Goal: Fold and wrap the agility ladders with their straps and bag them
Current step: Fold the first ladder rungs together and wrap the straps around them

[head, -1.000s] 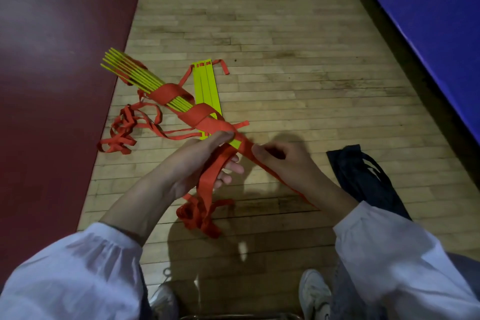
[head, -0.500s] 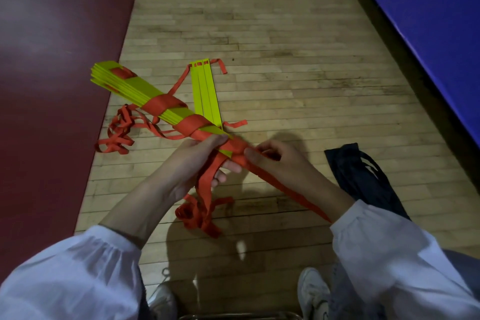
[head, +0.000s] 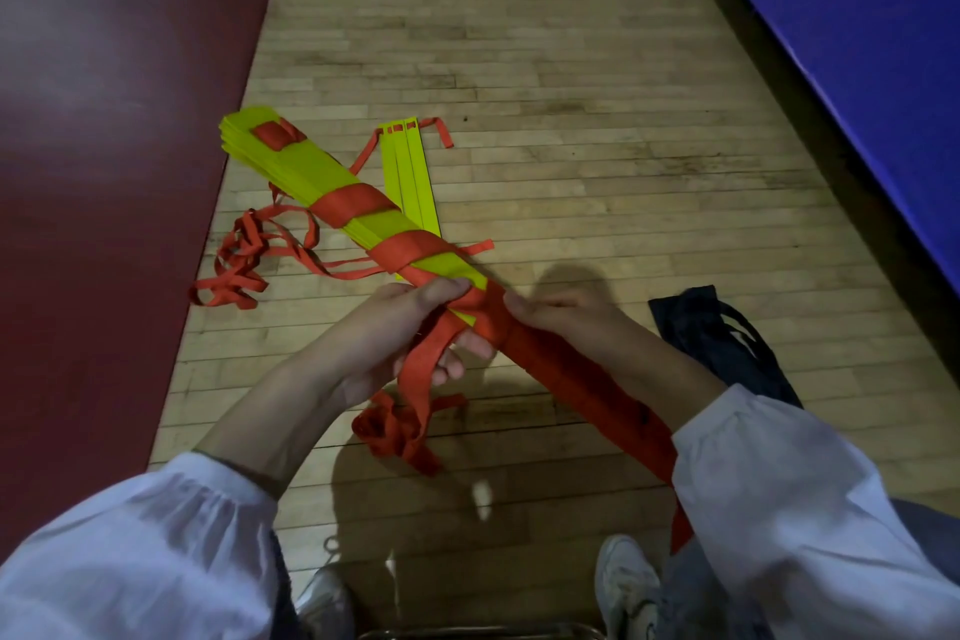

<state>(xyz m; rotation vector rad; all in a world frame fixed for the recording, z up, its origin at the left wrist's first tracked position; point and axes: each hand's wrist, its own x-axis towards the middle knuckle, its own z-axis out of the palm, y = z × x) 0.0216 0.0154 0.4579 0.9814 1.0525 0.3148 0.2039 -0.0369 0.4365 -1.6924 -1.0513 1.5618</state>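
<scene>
Since 1 s ago the bundle of yellow rungs (head: 322,177) rolls in our grip, flat face now up where we saw edges, and its far tip swings left toward the red mat (head: 104,120). Our left hand (head: 410,327) grips the bundle, thumb on top and fingers curled under, with a loose strap tail (head: 415,379) draped over them. Just beside it, our right hand (head: 566,322) has its fingers curled round the red wrap (head: 587,390).

The near half is fully bound and the far half carries 2 spaced turns (head: 358,208). We judge the wrapping well along but not tied off.

Left to do:
- Use up the tail and the loose strap (head: 239,255) on the floor (head: 571,120).
- Wrap the 2nd ladder (head: 410,177) lying behind.
- Bag both. The dark bag (head: 722,343) lies on the floor at right, apart from both hands.
</scene>
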